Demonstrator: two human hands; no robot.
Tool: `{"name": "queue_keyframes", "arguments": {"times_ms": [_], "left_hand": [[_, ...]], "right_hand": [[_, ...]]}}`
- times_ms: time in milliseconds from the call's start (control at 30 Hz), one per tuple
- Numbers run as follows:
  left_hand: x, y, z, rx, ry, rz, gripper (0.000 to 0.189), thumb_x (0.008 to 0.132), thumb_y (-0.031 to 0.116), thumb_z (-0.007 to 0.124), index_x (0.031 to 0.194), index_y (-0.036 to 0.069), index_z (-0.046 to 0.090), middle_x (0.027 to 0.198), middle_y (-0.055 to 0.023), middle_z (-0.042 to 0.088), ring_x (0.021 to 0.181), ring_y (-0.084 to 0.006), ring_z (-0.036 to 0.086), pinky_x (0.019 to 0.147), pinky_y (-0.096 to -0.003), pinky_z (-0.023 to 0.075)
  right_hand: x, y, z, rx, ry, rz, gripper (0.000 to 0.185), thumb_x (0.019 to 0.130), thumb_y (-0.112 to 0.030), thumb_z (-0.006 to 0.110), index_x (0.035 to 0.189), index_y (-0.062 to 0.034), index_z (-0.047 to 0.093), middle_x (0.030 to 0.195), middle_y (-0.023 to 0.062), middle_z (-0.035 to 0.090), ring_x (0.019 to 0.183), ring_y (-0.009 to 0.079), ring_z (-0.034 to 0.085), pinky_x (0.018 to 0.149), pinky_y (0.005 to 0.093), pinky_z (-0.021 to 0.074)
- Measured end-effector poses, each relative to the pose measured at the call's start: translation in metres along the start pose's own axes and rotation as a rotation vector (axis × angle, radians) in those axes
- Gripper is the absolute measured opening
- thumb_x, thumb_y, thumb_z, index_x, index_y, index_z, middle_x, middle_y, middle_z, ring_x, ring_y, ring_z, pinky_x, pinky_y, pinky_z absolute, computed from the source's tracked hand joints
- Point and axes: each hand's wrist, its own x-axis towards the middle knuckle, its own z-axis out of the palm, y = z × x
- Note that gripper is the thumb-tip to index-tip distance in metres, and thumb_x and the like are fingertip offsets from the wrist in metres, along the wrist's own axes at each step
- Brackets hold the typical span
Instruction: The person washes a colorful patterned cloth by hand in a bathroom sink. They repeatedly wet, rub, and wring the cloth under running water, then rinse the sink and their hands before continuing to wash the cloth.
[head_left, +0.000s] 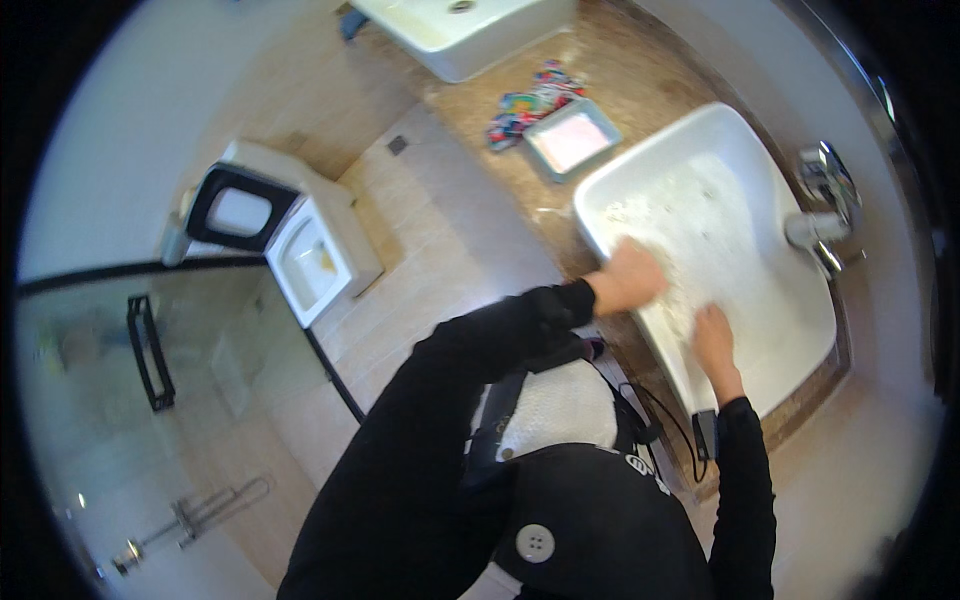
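Note:
A white washbasin (757, 262) with foamy, cloudy water and small pale specks stands before me on a brown stone counter. My left hand (634, 276) is at the basin's near rim, its fingers curled and blurred; whether something is in it cannot be told. Farther right, my right hand (716, 341) reaches down inside the basin, its fingertips near or in the water, and its grip is unclear. Beyond the basin's wall rises a chrome faucet (817, 227). Beside the basin lies a blue-grey tray (556, 177) with a pale pink-white content, next to a crumpled multicoloured cloth (517, 112).
A second white basin (480, 54) stands on the counter's far part. A black device with a cable (705, 435) is at the near basin corner. Across the tiled floor are a toilet (311, 259) with its lid up and a glass shower panel (225, 330).

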Motion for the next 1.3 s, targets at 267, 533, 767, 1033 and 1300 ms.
{"name": "queue_keyframes", "arguments": {"times_ms": [267, 533, 767, 1033, 1300], "left_hand": [[0.003, -0.01, -0.039, -0.224, -0.048, -0.291, 0.048, 0.093, 0.034, 0.051, 0.062, 0.002, 0.069, 0.062, -0.0174, 0.064, 0.059, -0.0327, 0.064, 0.064, -0.0448, 0.051], [0.0, -0.005, -0.033, -0.18, 0.162, -0.26, 0.037, 0.087, 0.027, 0.058, 0.06, 0.004, 0.067, 0.065, -0.0135, 0.065, 0.06, -0.0324, 0.063, 0.059, -0.0421, 0.0493], [0.0, -0.006, -0.032, -0.183, 0.166, -0.243, 0.033, 0.085, 0.026, 0.061, 0.061, 0.005, 0.068, 0.065, -0.013, 0.065, 0.063, -0.0307, 0.064, 0.061, -0.0416, 0.0493], [0.003, -0.01, -0.032, -0.174, 0.143, -0.168, 0.027, 0.081, 0.025, 0.064, 0.099, 0.005, 0.068, 0.105, -0.0118, 0.067, 0.104, -0.0289, 0.06, 0.086, -0.0428, 0.0462], [0.015, -0.012, -0.027, -0.103, -0.243, -0.14, 0.033, 0.078, 0.021, 0.065, 0.108, 0.008, 0.062, 0.107, -0.016, 0.058, 0.102, -0.0361, 0.057, 0.086, -0.0463, 0.048]], "right_hand": [[0.002, -0.012, -0.005, -0.031, 0.235, -0.055, 0.017, 0.081, -0.006, 0.056, 0.095, -0.0018, 0.064, 0.104, 0.0218, 0.061, 0.104, 0.0359, 0.058, 0.093, 0.0456, 0.045], [0.014, 0.001, -0.025, -0.139, 0.165, -0.027, 0.01, 0.075, -0.005, 0.058, 0.08, -0.0041, 0.066, 0.092, 0.0143, 0.063, 0.092, 0.0298, 0.059, 0.083, 0.0403, 0.0458], [0.022, -0.008, -0.02, -0.195, 0.269, -0.001, 0.012, 0.076, -0.007, 0.057, 0.076, -0.0054, 0.068, 0.087, 0.0118, 0.064, 0.092, 0.0281, 0.061, 0.082, 0.0385, 0.0469], [0.04, -0.001, -0.039, -0.032, 0.303, 0.088, 0.016, 0.079, -0.009, 0.056, 0.091, -0.0082, 0.067, 0.101, 0.0141, 0.062, 0.098, 0.03, 0.06, 0.076, 0.0404, 0.0498], [0.062, 0.001, -0.058, -0.032, 0.439, 0.056, 0.017, 0.079, -0.009, 0.058, 0.096, -0.0086, 0.06, 0.107, 0.0141, 0.056, 0.098, 0.0334, 0.057, 0.074, 0.0465, 0.0499]]}}
